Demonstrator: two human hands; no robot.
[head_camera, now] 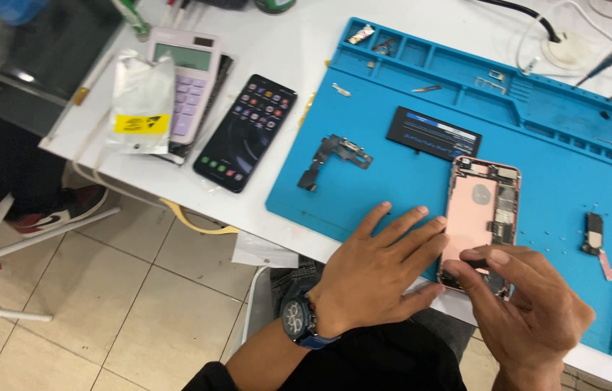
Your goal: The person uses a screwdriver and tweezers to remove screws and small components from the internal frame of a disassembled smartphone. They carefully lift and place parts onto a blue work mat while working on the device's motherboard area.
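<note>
At far left on the white counter, a silver anti-static bag with a yellow label is lying over a pale pink calculator. Just beside it, a dark smartphone is lying face up, its screen lit with icons.

Further right, a blue repair mat is carrying the loose parts: a small black flex assembly, a flat black battery and, toward the far right, a small black speaker module. Tiny screws and brackets are sitting in the mat's upper compartments, too small to identify.

At the mat's near edge, the left hand, a dark wristwatch on its wrist, is resting flat with fingers spread open, their tips touching the left side of the opened rose-gold phone housing. The right hand is pinching at the housing's lower end, fingers closed on a small dark part I cannot make out.

Judging by the layout, the teardown is looking well advanced: the battery and several modules are already lying out, while the board along the housing's right side is appearing still seated.

The housing's bottom edge is hiding behind the right fingers; cables and probes at top right are running out of frame.
</note>
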